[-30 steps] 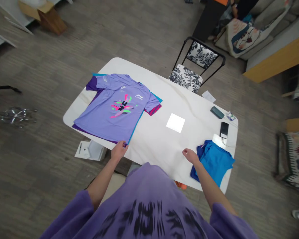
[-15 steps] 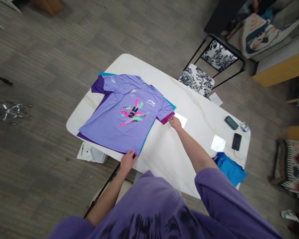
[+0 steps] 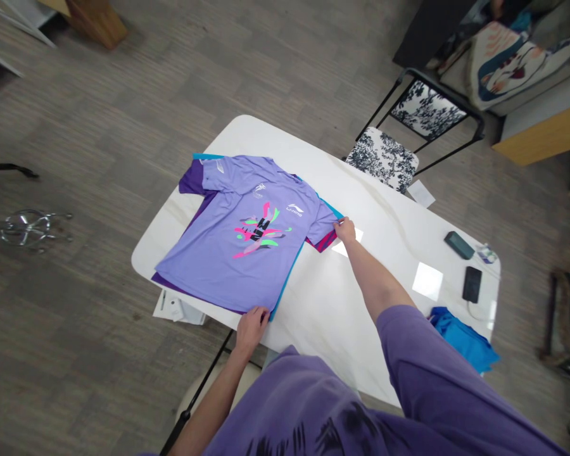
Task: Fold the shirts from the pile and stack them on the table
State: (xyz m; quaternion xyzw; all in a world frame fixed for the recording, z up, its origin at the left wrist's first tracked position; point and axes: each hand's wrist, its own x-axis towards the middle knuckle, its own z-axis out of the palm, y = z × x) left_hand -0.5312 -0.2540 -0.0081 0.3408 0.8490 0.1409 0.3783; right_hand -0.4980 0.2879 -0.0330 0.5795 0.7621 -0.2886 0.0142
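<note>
A lavender T-shirt [image 3: 223, 253] with a bright pink, green and black print lies spread face up on the white table [image 3: 342, 316]. Under it show the edges of other garments: a dark purple one [image 3: 191, 178], a blue one [image 3: 285, 285] and a pink-red striped one [image 3: 323, 242]. My left hand [image 3: 251, 330] is closed on the lavender shirt's hem at the near right corner. At the right sleeve's end, my right hand [image 3: 345, 230] pinches the cuff between thumb and fingers.
Blue folded clothing [image 3: 465, 339] sits at the table's right end, near a black phone [image 3: 472, 285] with a cable and a dark green case [image 3: 459, 245]. A patterned chair [image 3: 384, 155] stands against the far side. Papers [image 3: 178, 310] lie below the near left edge.
My right hand has moved slightly up along the sleeve end, from the striped cloth to the lavender cuff. My left hand stays at the hem corner. The whole view has shifted a little.
</note>
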